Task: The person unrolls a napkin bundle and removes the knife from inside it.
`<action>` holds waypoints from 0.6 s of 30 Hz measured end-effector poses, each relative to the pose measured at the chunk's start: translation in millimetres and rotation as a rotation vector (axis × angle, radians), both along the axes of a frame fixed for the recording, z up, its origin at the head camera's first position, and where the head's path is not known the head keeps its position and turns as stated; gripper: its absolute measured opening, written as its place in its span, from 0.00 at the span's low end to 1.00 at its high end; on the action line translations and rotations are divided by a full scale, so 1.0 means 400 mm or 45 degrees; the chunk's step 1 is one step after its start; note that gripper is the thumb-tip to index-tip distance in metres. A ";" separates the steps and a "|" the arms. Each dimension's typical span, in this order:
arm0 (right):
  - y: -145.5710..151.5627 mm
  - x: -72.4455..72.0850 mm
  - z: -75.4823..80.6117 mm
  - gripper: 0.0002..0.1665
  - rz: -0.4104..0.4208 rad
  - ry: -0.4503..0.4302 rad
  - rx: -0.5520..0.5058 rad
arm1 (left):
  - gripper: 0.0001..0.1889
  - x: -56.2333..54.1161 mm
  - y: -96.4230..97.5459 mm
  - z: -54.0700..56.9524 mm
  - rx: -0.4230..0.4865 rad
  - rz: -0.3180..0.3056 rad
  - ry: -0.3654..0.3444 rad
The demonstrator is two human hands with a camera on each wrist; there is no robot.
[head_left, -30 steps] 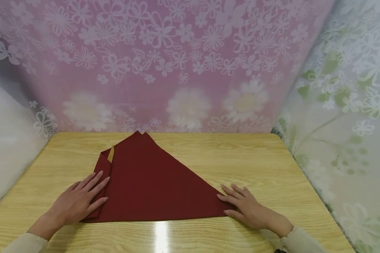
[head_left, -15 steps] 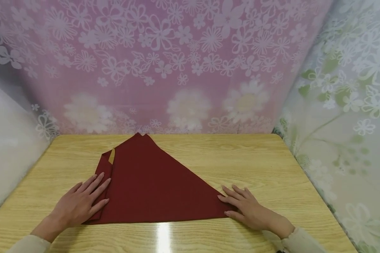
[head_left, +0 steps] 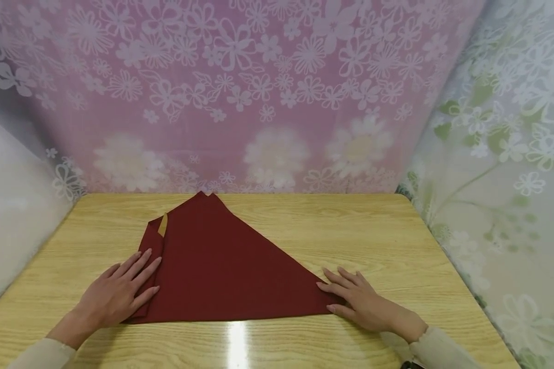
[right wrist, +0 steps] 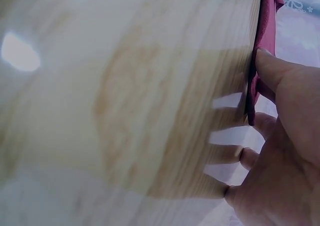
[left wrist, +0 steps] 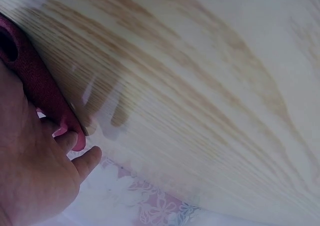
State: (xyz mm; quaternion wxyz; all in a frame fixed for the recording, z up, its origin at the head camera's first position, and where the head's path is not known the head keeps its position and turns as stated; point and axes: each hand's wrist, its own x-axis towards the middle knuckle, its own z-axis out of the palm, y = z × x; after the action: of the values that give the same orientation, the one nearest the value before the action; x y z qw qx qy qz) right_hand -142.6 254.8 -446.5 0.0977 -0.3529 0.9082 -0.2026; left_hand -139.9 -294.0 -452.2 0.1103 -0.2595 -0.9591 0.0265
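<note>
A dark red cloth (head_left: 226, 266) lies folded on the table, roughly a triangle with its peak at the far side. Its left side is turned over in a narrow strip, and a small slit near the top shows the wood beneath. My left hand (head_left: 115, 294) rests on that strip with fingers straight and spread. In the left wrist view the folded edge of the cloth (left wrist: 42, 84) runs beside the fingers. My right hand (head_left: 362, 302) touches the cloth's right corner, thumb and index finger on it, the other fingers on the wood. The right wrist view shows the cloth (right wrist: 265, 29) edge under the thumb.
The wooden table (head_left: 350, 230) ends at a pink flowered curtain (head_left: 277, 102) at the back. A pale flowered sheet (head_left: 503, 205) hangs along the right side, and a whitish one (head_left: 18, 205) along the left. Light reflects near the front edge.
</note>
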 end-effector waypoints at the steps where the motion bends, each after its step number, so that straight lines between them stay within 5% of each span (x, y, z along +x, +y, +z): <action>1: -0.001 0.000 0.000 0.29 0.004 -0.006 0.004 | 0.32 0.001 -0.001 0.000 -0.001 0.003 -0.010; 18: -0.005 -0.002 0.005 0.29 0.041 0.104 0.020 | 0.32 -0.006 0.001 0.015 0.071 0.066 -0.151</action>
State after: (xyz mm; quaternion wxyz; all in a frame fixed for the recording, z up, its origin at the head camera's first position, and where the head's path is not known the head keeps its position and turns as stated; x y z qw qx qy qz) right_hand -143.5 252.6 -444.4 0.0668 -0.3745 0.9073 -0.1792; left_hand -142.5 -293.8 -446.2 0.0598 -0.2324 -0.9707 -0.0127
